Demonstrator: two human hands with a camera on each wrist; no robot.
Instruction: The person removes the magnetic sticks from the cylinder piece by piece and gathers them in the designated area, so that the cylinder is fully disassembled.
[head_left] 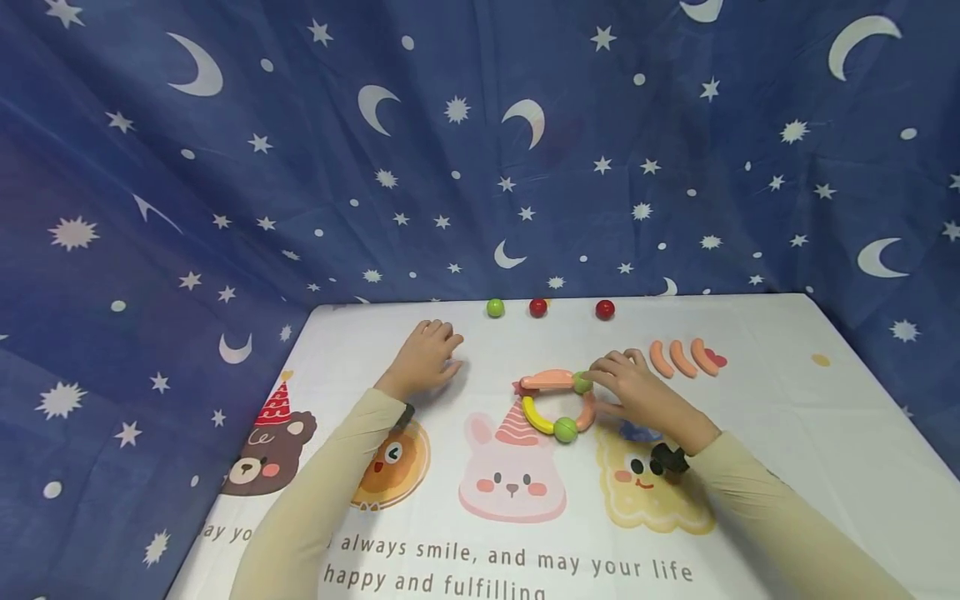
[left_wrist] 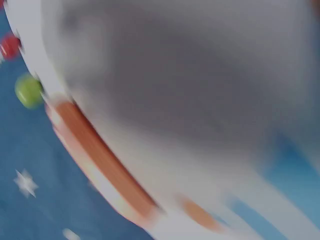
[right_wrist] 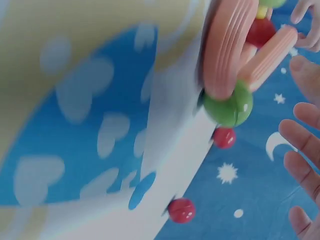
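While the right hand hovers at three o'clock of a ring of toy pieces, its fingers are spread apart; the head view sets their tips against the upper green ball, whereas the right wrist view shows a gap there. The left hand, between nine and ten o'clock of the ring, has its thumb apart from its bent fingers with nothing between; its own wrist view is blurred and the fingers cannot be made out. Clockwise from twelve, the ring runs: a pink toy sausage, that green ball, a second sausage, a lower green ball near five, a curved yellow piece at eight, and a red ball at ten, plainer in the right wrist view, which also brings out grooves along the sausages. Between two and three o'clock, in the head view alone, three curved sausages lie side by side. Along the far edge of the white tablecloth sit a small green ball at eleven and two red balls at twelve and one. At seven, a printed rabbit tops the readable words "always smile, and may your life" and "happy and fulfilling"; the left sleeve covers part of the lettering.
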